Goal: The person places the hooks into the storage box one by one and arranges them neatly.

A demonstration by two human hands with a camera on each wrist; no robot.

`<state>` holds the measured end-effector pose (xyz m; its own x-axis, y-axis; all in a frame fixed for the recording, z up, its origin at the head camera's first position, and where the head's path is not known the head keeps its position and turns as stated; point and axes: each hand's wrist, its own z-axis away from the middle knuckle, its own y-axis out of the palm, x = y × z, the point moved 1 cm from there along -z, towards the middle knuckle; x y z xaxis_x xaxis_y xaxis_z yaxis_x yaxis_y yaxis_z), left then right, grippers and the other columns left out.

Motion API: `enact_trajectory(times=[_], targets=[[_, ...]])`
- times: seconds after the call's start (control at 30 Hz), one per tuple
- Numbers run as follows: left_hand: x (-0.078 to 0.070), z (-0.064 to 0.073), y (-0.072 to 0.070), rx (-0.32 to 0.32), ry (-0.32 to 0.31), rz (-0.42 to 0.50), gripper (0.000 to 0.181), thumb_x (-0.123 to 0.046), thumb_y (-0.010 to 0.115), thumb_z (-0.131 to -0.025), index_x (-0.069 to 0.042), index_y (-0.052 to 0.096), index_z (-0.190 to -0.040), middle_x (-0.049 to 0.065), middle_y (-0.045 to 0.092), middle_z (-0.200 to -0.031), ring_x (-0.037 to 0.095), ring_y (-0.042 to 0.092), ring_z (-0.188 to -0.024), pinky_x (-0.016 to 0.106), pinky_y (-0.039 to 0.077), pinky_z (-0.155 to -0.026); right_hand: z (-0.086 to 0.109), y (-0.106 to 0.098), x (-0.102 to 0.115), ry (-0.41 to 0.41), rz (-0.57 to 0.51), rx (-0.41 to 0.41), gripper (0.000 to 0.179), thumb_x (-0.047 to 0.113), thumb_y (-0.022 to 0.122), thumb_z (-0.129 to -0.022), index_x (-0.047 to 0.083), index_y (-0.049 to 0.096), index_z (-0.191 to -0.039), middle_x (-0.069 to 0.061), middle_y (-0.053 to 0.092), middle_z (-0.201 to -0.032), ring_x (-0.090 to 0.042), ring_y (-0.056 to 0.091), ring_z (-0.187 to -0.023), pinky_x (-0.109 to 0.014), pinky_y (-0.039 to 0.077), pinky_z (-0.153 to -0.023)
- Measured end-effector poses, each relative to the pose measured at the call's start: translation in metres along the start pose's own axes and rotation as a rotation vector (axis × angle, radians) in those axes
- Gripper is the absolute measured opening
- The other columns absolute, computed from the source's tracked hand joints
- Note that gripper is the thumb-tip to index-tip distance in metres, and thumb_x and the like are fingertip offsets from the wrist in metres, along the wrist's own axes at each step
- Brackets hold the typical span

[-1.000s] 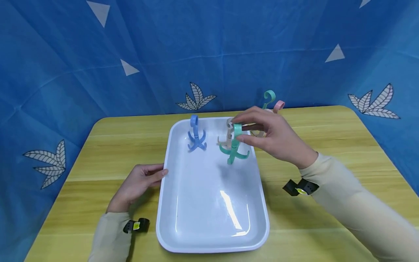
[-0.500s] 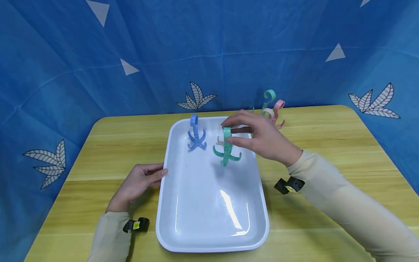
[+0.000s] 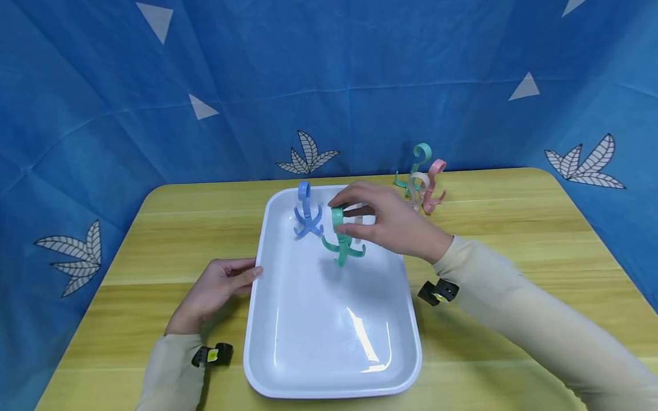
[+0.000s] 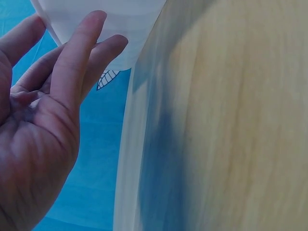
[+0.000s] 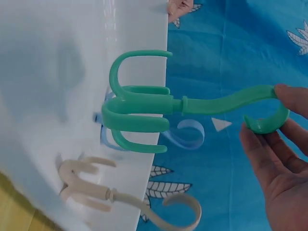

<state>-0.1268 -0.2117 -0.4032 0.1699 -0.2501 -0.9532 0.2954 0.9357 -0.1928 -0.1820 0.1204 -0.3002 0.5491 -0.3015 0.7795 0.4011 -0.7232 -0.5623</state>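
My right hand point(image 3: 393, 220) pinches a green multi-prong hook point(image 5: 139, 103) by its curved top, prongs pointing down, over the back half of the white tray point(image 3: 324, 325). A blue hook point(image 3: 307, 214) of the same kind stands upright in the tray's back left. Behind the right hand, mostly covered in the head view, a beige hook point(image 5: 86, 187) stands in the back right. At the tray's left side my left hand point(image 3: 216, 291) grips the edge, thumb on the rim; in the left wrist view its fingers point(image 4: 72, 72) lie along the outer wall.
On the wooden table point(image 3: 514, 228), behind and right of the tray, a second green hook point(image 3: 422, 151), a pink hook point(image 3: 430, 188) and a pale hook point(image 3: 418, 181) stand close together. A blue patterned cloth point(image 3: 349, 85) hangs along the table's back edge.
My right hand has carried the green hook leftward and slightly towards me over the tray, uncovering the group of hooks behind. The left hand stays on the rim.
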Motion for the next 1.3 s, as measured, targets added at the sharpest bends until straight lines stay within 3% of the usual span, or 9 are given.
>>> enact_trajectory(times=[0.2, 0.53, 0.7, 0.97, 1.1, 1.3], targets=[[-0.002, 0.001, 0.0, 0.006, -0.007, -0.002, 0.051, -0.026, 0.066, -0.097, 0.01, 0.056, -0.132, 0.025, 0.061, -0.124, 0.029, 0.068, -0.1, 0.038, 0.057, -0.083, -0.017, 0.012, -0.002, 0.071, -0.018, 0.09, 0.032, 0.01, 0.075, -0.089, 0.007, 0.065, -0.119, 0.001, 0.061, -0.113, -0.013, 0.061, -0.106, -0.032, 0.054, -0.091], [-0.002, 0.0, -0.002, 0.008, -0.005, -0.006, 0.05, -0.024, 0.065, -0.097, 0.011, 0.055, -0.132, 0.027, 0.061, -0.123, 0.03, 0.067, -0.101, 0.04, 0.057, -0.084, -0.039, 0.036, -0.01, 0.084, -0.091, 0.18, 0.033, 0.004, 0.074, -0.088, 0.003, 0.064, -0.119, -0.002, 0.059, -0.112, -0.012, 0.059, -0.105, -0.029, 0.053, -0.093], [-0.003, 0.001, -0.001, 0.006, -0.012, -0.014, 0.05, -0.025, 0.066, -0.097, 0.01, 0.056, -0.132, 0.026, 0.061, -0.124, 0.03, 0.068, -0.1, 0.04, 0.057, -0.083, -0.041, 0.044, -0.013, 0.088, -0.094, 0.19, 0.033, 0.005, 0.074, -0.089, 0.004, 0.064, -0.12, -0.002, 0.059, -0.113, -0.012, 0.059, -0.105, -0.029, 0.053, -0.093], [0.0, -0.001, -0.001, 0.011, -0.007, -0.004, 0.053, -0.028, 0.067, -0.096, 0.009, 0.057, -0.132, 0.024, 0.062, -0.124, 0.029, 0.068, -0.099, 0.041, 0.057, -0.083, -0.045, 0.053, -0.015, 0.045, 0.026, 0.205, 0.033, 0.012, 0.074, -0.09, 0.008, 0.065, -0.122, -0.002, 0.058, -0.117, -0.013, 0.056, -0.107, -0.028, 0.049, -0.097], [0.0, -0.002, -0.001, 0.017, 0.0, 0.006, 0.051, -0.027, 0.066, -0.097, 0.009, 0.056, -0.132, 0.024, 0.062, -0.124, 0.029, 0.068, -0.099, 0.041, 0.057, -0.083, -0.044, 0.051, -0.014, 0.046, 0.117, 0.202, 0.037, 0.018, 0.074, -0.091, 0.012, 0.063, -0.125, 0.0, 0.056, -0.125, -0.013, 0.053, -0.114, -0.028, 0.045, -0.101], [-0.001, -0.001, -0.002, 0.024, 0.007, 0.013, 0.05, -0.024, 0.064, -0.098, 0.011, 0.055, -0.132, 0.026, 0.061, -0.123, 0.028, 0.068, -0.1, 0.041, 0.057, -0.084, -0.039, 0.037, -0.008, 0.066, 0.086, 0.147, 0.037, 0.019, 0.074, -0.091, 0.012, 0.063, -0.126, 0.002, 0.056, -0.126, -0.014, 0.052, -0.117, -0.03, 0.045, -0.102]])
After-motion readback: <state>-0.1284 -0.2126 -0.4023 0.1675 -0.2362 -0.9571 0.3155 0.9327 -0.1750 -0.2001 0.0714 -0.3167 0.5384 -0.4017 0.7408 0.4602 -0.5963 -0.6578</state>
